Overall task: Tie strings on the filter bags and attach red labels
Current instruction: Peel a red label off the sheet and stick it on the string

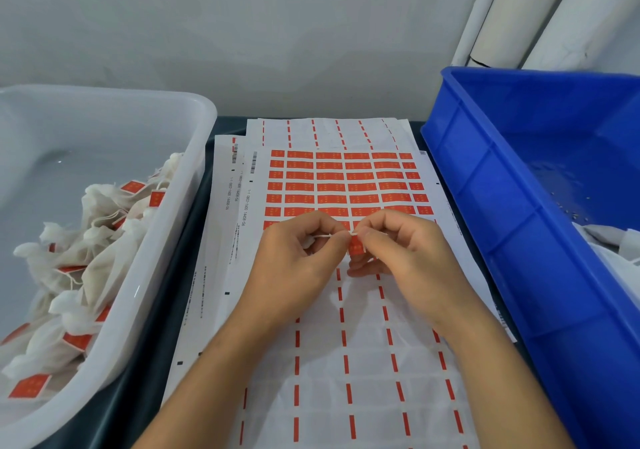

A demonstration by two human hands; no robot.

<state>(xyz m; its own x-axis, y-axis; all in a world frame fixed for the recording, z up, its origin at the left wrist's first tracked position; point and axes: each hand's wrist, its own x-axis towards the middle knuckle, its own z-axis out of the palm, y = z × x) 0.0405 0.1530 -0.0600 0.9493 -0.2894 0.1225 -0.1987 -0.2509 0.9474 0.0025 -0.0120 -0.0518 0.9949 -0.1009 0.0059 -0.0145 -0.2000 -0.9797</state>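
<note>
A sheet of red labels (346,181) lies in the middle of the table, its near half stripped down to backing paper. Above it, my left hand (298,258) pinches a thin white string (325,236) between thumb and forefinger. My right hand (398,251) pinches a single red label (356,246) at the string's end, fingertips almost touching the left hand's. A bit of white shows inside my left hand's curled fingers; whether it is a filter bag I cannot tell.
A white tub (194,157) on the left holds several tied filter bags with red labels (76,275). A blue crate (519,206) on the right holds white bags (609,244) at its near end. More label sheets (221,240) lie underneath. A wall stands behind.
</note>
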